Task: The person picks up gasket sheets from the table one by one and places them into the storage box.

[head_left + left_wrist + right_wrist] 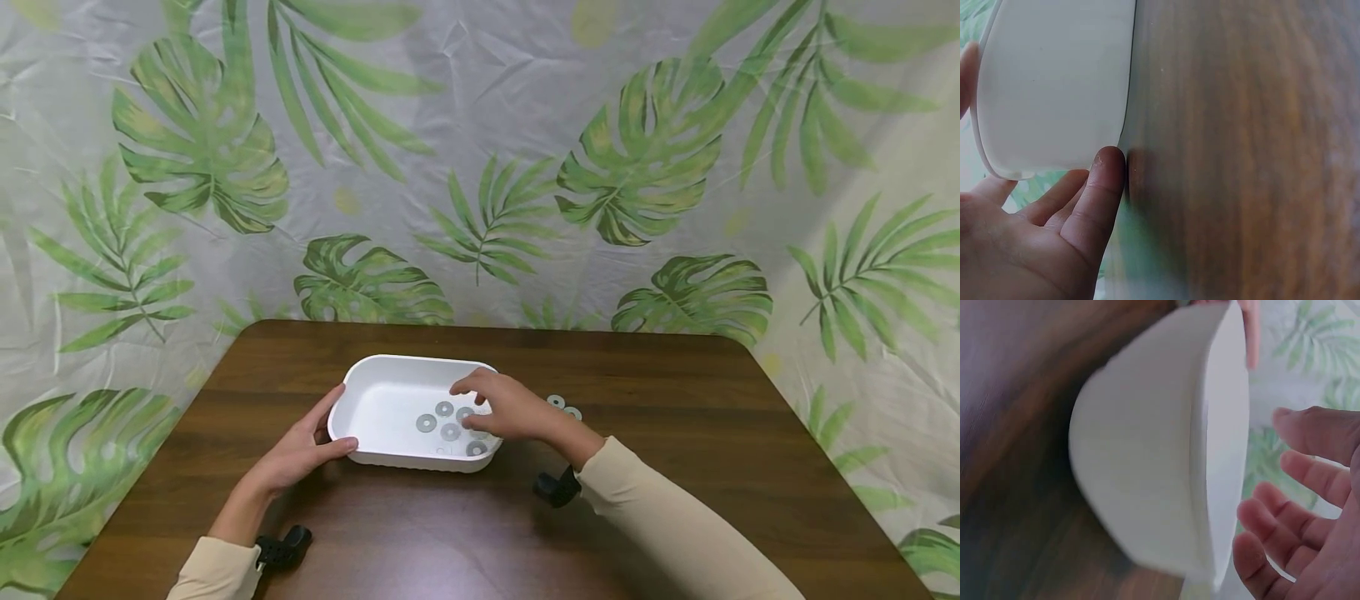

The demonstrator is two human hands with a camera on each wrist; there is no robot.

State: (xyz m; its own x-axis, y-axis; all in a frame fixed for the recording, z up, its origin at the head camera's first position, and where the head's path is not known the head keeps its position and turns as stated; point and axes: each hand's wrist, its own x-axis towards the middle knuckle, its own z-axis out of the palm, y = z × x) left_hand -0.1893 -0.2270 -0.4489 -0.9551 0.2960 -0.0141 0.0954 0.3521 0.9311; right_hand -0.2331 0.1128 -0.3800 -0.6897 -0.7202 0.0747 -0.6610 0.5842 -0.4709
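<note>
A white plastic tub [381,407] stands on the table, several flat grey metal washers [426,423] lying in its right half. My left hand [300,446] grips the tub's left end, thumb at the near rim and fingers round the outer wall. In the left wrist view, that hand's fingertips [1109,164] rest against the tub's white wall. Over the tub's right end hovers my right hand [510,407], its fingers spread and loosely bent. The right wrist view shows nothing between those fingers [1266,519], which are above the rim. The hand hides part of the right rim.
Just right of the tub, beyond my right wrist, more washers [556,402] lie on the brown wooden table [660,417]. A leaf-patterned cloth [510,108] hangs behind the table's far edge. Black wrist cameras [283,548] sit under both wrists.
</note>
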